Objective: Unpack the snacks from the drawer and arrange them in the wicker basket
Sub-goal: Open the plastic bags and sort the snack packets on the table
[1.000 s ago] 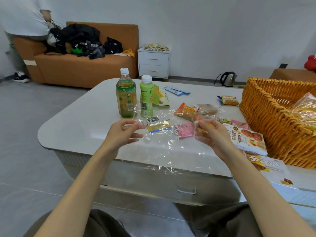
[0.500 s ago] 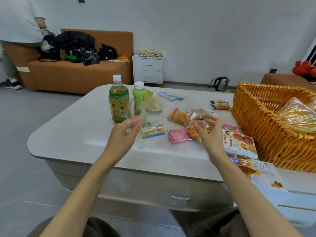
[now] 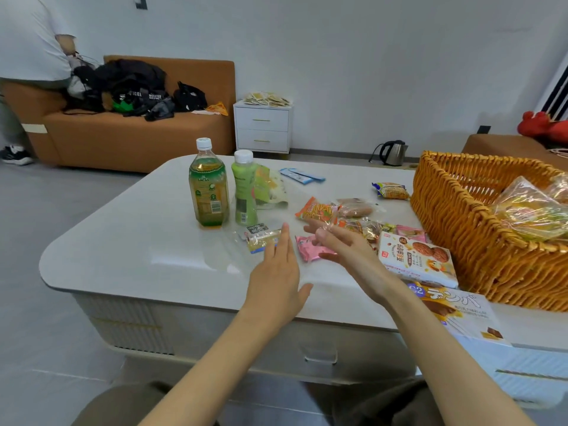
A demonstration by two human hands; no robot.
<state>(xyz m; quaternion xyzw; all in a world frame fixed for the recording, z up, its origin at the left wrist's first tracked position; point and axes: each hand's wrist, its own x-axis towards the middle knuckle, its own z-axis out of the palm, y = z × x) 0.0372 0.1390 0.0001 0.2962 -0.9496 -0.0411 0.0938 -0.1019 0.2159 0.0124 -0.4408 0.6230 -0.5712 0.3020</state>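
The wicker basket (image 3: 445, 216) stands at the table's right end and holds a clear bagged snack (image 3: 528, 210). Loose snacks lie left of it: an orange packet (image 3: 316, 210), a pink packet (image 3: 304, 255), a cookie box (image 3: 415, 256) and a second box (image 3: 455, 309) at the table edge. A crumpled clear plastic bag (image 3: 233, 256) lies flat on the table. My left hand (image 3: 276, 272) hovers beside it with straight fingers. My right hand (image 3: 347, 250) reaches over the pink packet, fingers extended, and holds nothing that I can make out.
A green tea bottle (image 3: 209, 192) and a light green bottle (image 3: 244, 192) stand upright behind the bag. The table's front drawer (image 3: 319, 355) is closed. A person stands by the brown sofa (image 3: 138, 133) at the far left. A kettle (image 3: 393, 152) sits on the floor.
Both hands held the clear bag up and stretched it between them; now the bag lies on the table. My hands have moved closer together, and the left one has flattened.
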